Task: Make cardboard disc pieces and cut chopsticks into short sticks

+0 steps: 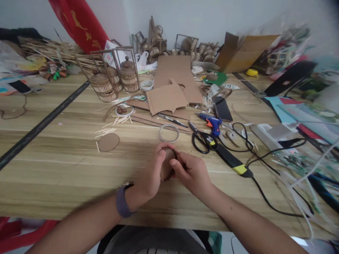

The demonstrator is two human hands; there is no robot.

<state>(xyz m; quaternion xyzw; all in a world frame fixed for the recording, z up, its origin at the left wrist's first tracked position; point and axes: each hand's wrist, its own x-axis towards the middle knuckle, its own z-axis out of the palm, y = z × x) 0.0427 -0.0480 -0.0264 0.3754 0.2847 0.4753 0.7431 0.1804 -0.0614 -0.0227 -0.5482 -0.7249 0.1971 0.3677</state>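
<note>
Between my two hands, low over the front of the table, is a round cardboard disc (166, 165), tilted up on edge. My left hand (153, 169) wraps its left side, and my right hand (189, 171) pinches the right rim with thumb and fingers. Part of the disc is hidden by my fingers. Just beyond them lies a roll of tape (168, 133). A second cardboard disc (108, 142) lies flat to the left, with several short wooden sticks (106, 132) beside it. Black-handled scissors (201, 139) rest to the right of my hands.
A blue glue gun (212, 121), a black and yellow tool (233, 162) with its cable, and a phone (222, 108) lie to the right. Cut cardboard (166, 98) covers the middle. Small slatted baskets (103, 84) stand at back left. An open box (243, 53) stands behind.
</note>
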